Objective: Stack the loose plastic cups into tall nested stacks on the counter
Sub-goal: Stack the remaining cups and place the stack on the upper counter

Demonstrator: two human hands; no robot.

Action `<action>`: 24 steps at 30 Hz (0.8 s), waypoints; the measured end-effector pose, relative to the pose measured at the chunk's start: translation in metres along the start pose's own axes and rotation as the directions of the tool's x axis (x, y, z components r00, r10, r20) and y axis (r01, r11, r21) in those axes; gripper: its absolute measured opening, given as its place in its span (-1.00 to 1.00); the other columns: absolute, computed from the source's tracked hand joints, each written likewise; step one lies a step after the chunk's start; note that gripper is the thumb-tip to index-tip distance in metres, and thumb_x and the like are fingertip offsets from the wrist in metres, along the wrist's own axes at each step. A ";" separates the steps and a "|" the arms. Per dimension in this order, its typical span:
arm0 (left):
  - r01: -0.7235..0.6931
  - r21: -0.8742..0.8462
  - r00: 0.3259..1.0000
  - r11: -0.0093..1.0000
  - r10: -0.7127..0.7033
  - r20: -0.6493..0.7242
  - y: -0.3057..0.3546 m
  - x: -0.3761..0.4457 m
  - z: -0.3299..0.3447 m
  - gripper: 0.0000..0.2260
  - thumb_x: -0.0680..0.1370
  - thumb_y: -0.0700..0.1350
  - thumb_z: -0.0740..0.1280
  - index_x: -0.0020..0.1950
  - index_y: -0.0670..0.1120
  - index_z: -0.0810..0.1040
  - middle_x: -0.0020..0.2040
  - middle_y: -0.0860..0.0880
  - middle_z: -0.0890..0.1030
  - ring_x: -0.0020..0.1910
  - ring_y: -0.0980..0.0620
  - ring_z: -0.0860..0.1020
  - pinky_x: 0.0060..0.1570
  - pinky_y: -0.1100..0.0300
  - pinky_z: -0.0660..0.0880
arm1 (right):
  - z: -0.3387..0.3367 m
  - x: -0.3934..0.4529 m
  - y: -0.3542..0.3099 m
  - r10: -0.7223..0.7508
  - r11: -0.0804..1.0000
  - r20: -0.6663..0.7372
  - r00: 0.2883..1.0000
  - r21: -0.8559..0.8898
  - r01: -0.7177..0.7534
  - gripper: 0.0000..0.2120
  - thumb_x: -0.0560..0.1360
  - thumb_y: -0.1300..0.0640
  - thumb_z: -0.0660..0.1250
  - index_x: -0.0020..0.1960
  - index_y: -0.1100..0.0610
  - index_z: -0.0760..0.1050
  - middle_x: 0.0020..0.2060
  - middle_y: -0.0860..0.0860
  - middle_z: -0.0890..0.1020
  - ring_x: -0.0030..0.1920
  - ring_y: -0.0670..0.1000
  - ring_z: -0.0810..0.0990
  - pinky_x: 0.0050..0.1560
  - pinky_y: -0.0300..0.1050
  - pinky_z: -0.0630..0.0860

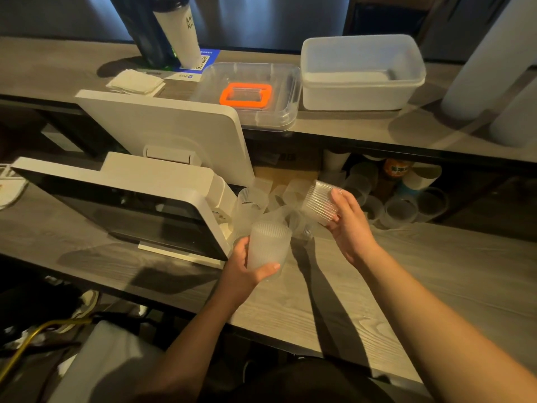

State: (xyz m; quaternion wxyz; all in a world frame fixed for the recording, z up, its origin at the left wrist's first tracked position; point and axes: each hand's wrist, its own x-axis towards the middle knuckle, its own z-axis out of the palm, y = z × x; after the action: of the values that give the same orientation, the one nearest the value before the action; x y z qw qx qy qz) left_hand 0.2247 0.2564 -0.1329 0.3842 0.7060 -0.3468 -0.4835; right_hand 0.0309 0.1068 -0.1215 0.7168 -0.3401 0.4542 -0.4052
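Left hand [247, 266] grips a ribbed cup [268, 245] at six o'clock of the loose pile [279, 199], right hand [345, 219] clasps another [319, 202] at three — feather-light, flexible, likely slick, best held mid-wall.

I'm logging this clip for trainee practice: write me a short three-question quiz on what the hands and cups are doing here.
1. True or false: both hands hold a ribbed plastic cup.
2. Which cup is tilted on its side in the air? A) the one in the left hand B) the one in the right hand
3. Fill in: the clear lid on the upper shelf has an ______ frame.

Key
1. True: the left hand grips the upright cup, and the right hand grips the tilted cup.
2. B. More loose cups lie behind on the counter.
3. Orange: the clear lid lies beside the white tub.
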 end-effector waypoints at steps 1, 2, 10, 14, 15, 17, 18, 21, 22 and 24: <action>-0.006 0.005 1.000 1.000 0.006 0.005 0.001 -0.001 0.001 -0.44 0.29 0.08 0.56 0.17 0.31 0.36 0.21 0.15 0.54 0.17 0.11 0.56 0.05 0.15 0.60 | 0.002 -0.002 0.000 -0.019 0.999 0.015 1.000 -0.041 0.019 -0.61 0.59 -0.01 0.34 0.39 0.04 0.45 0.23 0.06 0.61 0.20 0.04 0.64 0.14 -0.05 0.61; -0.010 0.007 1.000 1.000 0.010 0.008 0.002 -0.003 0.001 -0.44 0.29 0.08 0.56 0.17 0.32 0.36 0.20 0.17 0.54 0.16 0.12 0.56 0.04 0.15 0.60 | 0.004 -0.003 0.000 -0.037 0.994 0.019 0.999 -0.098 0.039 -0.57 0.58 -0.02 0.36 0.42 0.02 0.43 0.21 0.01 0.62 0.20 0.00 0.64 0.15 -0.05 0.60; -0.054 0.024 0.999 0.998 0.054 -0.006 0.009 -0.008 0.003 -0.33 0.24 0.09 0.59 0.27 0.28 0.39 0.22 0.17 0.53 0.17 0.15 0.54 0.09 0.04 0.62 | 0.024 -0.012 -0.006 -0.170 0.816 0.195 0.966 -0.522 0.249 -0.54 0.45 -0.21 0.44 0.28 -0.08 0.53 0.13 -0.15 0.61 0.16 -0.15 0.57 0.24 -0.07 0.54; -0.063 0.058 0.998 0.996 0.063 0.002 0.008 -0.009 0.003 -0.21 0.19 0.20 0.58 0.38 0.19 0.37 0.25 0.13 0.52 0.19 0.09 0.54 0.10 0.01 0.62 | 0.027 -0.018 -0.009 -0.176 0.737 0.296 0.939 -0.592 0.325 -0.55 0.46 -0.11 0.48 0.31 -0.05 0.53 0.15 -0.17 0.58 0.11 -0.22 0.52 0.03 -0.34 0.50; -0.062 0.069 0.998 0.996 0.062 0.009 0.008 -0.010 0.003 -0.18 0.19 0.22 0.57 0.40 0.18 0.37 0.25 0.12 0.51 0.20 0.08 0.54 0.09 -0.01 0.63 | 0.027 -0.019 -0.009 -0.167 0.722 0.319 0.933 -0.605 0.336 -0.54 0.45 -0.10 0.49 0.31 -0.05 0.52 0.15 -0.16 0.57 0.11 -0.24 0.51 -0.01 -0.38 0.48; -0.069 0.085 0.998 0.994 0.067 0.017 0.007 -0.011 0.003 -0.16 0.18 0.24 0.55 0.42 0.15 0.37 0.26 0.11 0.51 0.20 0.08 0.53 0.09 -0.01 0.63 | 0.028 -0.021 -0.009 -0.154 0.694 0.358 0.921 -0.624 0.359 -0.55 0.44 -0.08 0.51 0.29 -0.07 0.53 0.15 -0.13 0.56 0.09 -0.25 0.50 -0.02 -0.38 0.45; -0.075 0.087 0.997 0.993 0.074 0.019 0.007 -0.012 0.003 -0.16 0.18 0.25 0.55 0.42 0.14 0.37 0.26 0.11 0.51 0.20 0.08 0.53 0.09 0.01 0.63 | 0.028 -0.022 -0.009 -0.150 0.681 0.374 0.915 -0.632 0.370 -0.56 0.43 -0.08 0.52 0.28 -0.08 0.53 0.14 -0.12 0.57 0.07 -0.24 0.49 -0.01 -0.36 0.43; -0.092 0.067 0.996 0.994 0.090 0.023 0.009 -0.014 0.005 -0.16 0.18 0.23 0.55 0.42 0.12 0.38 0.25 0.10 0.52 0.19 0.08 0.54 0.06 0.02 0.64 | 0.029 -0.024 -0.005 -0.105 0.651 0.420 0.901 -0.656 0.382 -0.53 0.39 -0.24 0.48 0.24 -0.11 0.54 0.12 -0.10 0.56 0.07 -0.24 0.48 0.02 -0.30 0.40; -0.090 0.044 0.996 0.995 0.089 0.018 0.010 -0.014 0.005 -0.18 0.18 0.21 0.56 0.40 0.12 0.40 0.24 0.10 0.53 0.18 0.08 0.55 0.05 -0.01 0.64 | 0.031 -0.026 -0.003 -0.076 0.655 0.430 0.900 -0.659 0.370 -0.50 0.38 -0.31 0.40 0.23 -0.12 0.54 0.13 -0.10 0.55 0.09 -0.24 0.48 0.04 -0.33 0.39; -0.073 -0.011 0.997 0.997 0.073 0.002 0.010 -0.013 0.006 -0.21 0.18 0.17 0.58 0.37 0.13 0.42 0.21 0.10 0.56 0.16 0.10 0.57 0.04 -0.05 0.64 | 0.036 -0.030 0.004 -0.027 0.709 0.425 0.905 -0.630 0.317 -0.47 0.40 -0.35 0.28 0.25 -0.09 0.54 0.18 -0.09 0.54 0.17 -0.23 0.47 0.13 -0.38 0.36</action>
State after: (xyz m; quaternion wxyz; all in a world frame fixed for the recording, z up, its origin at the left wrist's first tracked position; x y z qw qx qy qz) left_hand 0.2144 0.2617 -0.1204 0.4051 0.6901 -0.3700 -0.4719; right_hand 0.0573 0.1391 -0.1010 0.5726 -0.6949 0.3866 -0.1995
